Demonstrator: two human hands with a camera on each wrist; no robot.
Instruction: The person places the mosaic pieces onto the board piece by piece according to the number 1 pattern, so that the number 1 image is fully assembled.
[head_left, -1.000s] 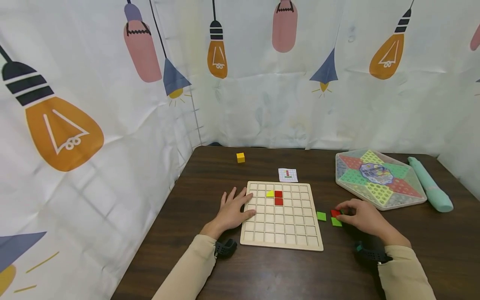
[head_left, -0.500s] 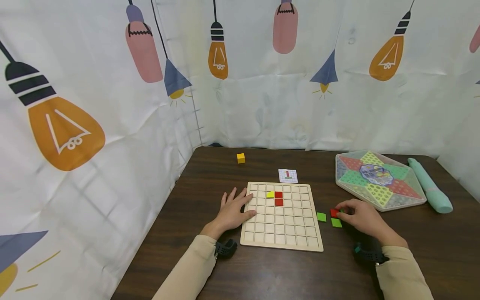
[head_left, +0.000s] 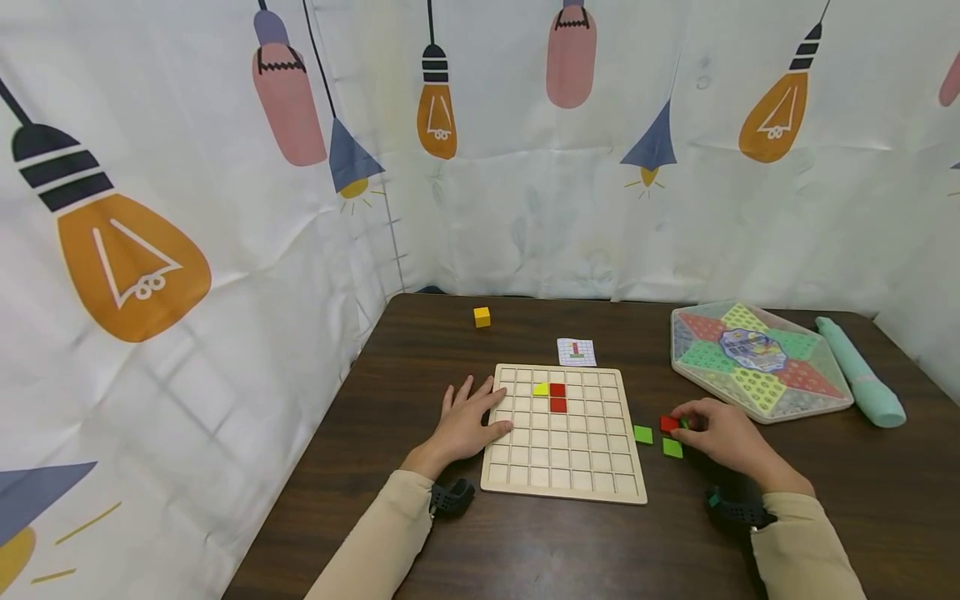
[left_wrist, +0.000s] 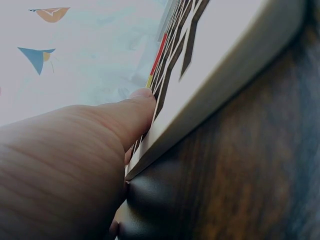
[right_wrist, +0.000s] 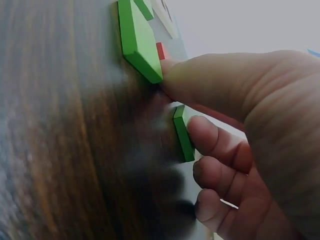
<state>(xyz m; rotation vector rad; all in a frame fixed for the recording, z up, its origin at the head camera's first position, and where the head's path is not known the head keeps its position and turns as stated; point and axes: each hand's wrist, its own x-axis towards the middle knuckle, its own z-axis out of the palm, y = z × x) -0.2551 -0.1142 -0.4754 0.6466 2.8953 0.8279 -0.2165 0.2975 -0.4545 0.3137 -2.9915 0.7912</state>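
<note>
My left hand [head_left: 467,423] lies with fingers spread on the left edge of a wooden grid board [head_left: 581,458]; in the left wrist view the thumb [left_wrist: 132,112] reaches over its rim. Two red square tiles [head_left: 558,406] sit in the grid, one above the other, with a yellow triangular tile [head_left: 541,390] left of the upper one. To the right of the board, my right hand [head_left: 723,433] pinches a red square tile [head_left: 669,424] between thumb and fingers, low over the table. A green tile [right_wrist: 183,134] is beside the fingertips, partly hidden in the head view.
Two green tiles, one near the board [head_left: 643,435] and one below the right hand's thumb [head_left: 672,448], lie on the dark table. A printed pattern card [head_left: 576,352], a yellow cube [head_left: 482,317], a hexagonal game board [head_left: 757,350] and a mint-green roll [head_left: 861,371] are farther back.
The red tile in my right hand has shifted slightly away from the green tile below it, opening a gap. My left hand stays on the board.
</note>
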